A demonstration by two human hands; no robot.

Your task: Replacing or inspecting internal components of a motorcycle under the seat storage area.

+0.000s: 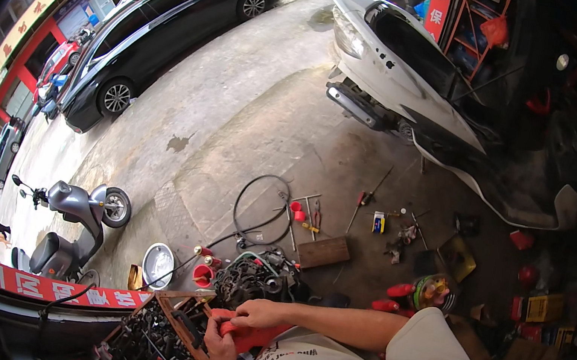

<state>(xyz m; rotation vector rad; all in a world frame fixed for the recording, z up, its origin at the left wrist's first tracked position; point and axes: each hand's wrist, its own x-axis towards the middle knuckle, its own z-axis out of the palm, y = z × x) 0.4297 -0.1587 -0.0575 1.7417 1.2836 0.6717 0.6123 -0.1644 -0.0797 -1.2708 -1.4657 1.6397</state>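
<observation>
Both my hands are together at the bottom middle, beside a wooden crate [191,353] packed with dark metal parts and tools. My left hand [221,346] is closed on a red object [253,336] whose exact kind I cannot make out. My right hand [260,313] lies over its near left end, fingers curled onto it. A tangle of cables and engine parts [264,279] sits just beyond my hands.
A white scooter [417,95] stands upper right, a grey scooter [70,227] left. A black car [177,24] is parked behind. On the pavement lie a cable loop [237,213], scattered tools [361,200], a wooden block [322,251] and a metal basin [157,265].
</observation>
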